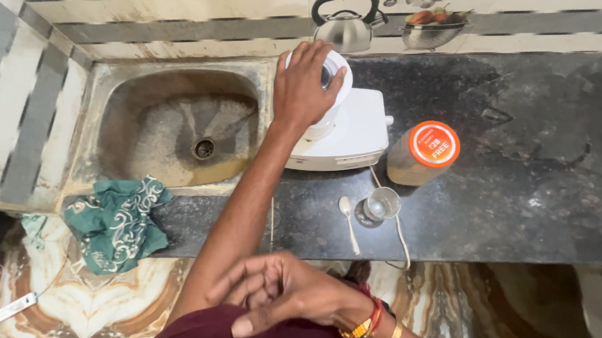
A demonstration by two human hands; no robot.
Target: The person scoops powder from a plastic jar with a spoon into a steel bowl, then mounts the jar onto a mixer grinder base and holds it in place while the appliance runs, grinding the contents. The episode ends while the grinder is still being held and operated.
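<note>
Dark stone kitchen counter (510, 205) beside a steel sink (177, 121). Left hand (305, 84), fingers curled, grips the lid of the white mixer jar (335, 87) seated on its base (349, 140). Right hand (285, 291) is loosely curled, empty, near the body. Nearby: orange-lidded jar (423, 153), small glass (382, 204), spoon (348, 222), green cloth (121, 221).

A steel sink (177, 128) lies left of the hands, a green cloth (119, 223) on its edge; a spoon (349, 222), a glass (382, 204) and an orange-lidded jar (422, 155) stand right.

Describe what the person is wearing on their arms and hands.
Both forearms are bare, no gloves or rings visible. The right hand has red and gold bangles at its wrist. The left hand wears nothing. A maroon garment shows at the bottom.
</note>
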